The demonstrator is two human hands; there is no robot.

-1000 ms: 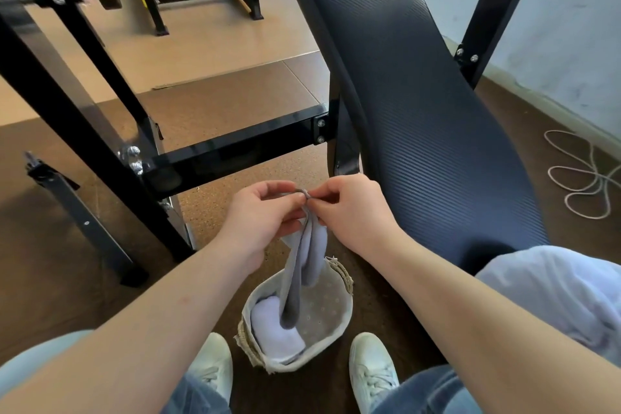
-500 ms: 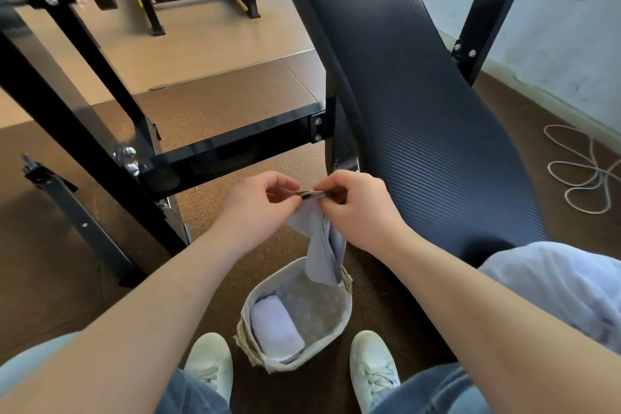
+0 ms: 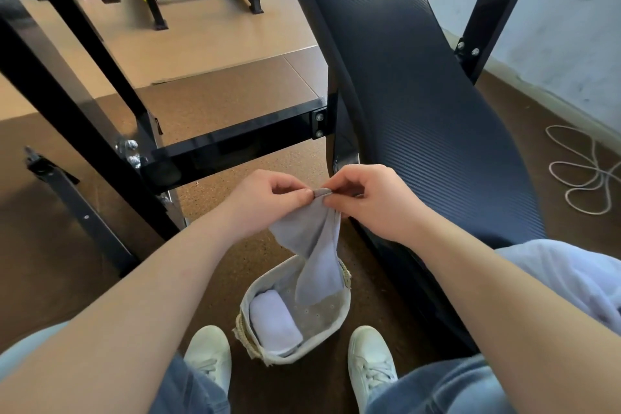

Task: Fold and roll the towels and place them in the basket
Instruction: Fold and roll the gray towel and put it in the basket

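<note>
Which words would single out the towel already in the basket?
Beside the black padded bench, a basket stands between two white shoes. In its left side lies the rolled towel: pale and compact, unlike the loose grey towel pinched by the left hand and right hand.

On my feed, both forearms (image 3: pixel 134 299) show bare. Lower down, faded blue jeans (image 3: pixel 437 386) cover the knees, and I see a pair of white lace-up sneakers (image 3: pixel 208 355), white laces, rounded toes, pale soles.

grey towel (image 3: pixel 316 252): hanging over basket (image 3: pixel 336 329) | rolled towel (image 3: pixel 274 323): inside (left side)
</note>
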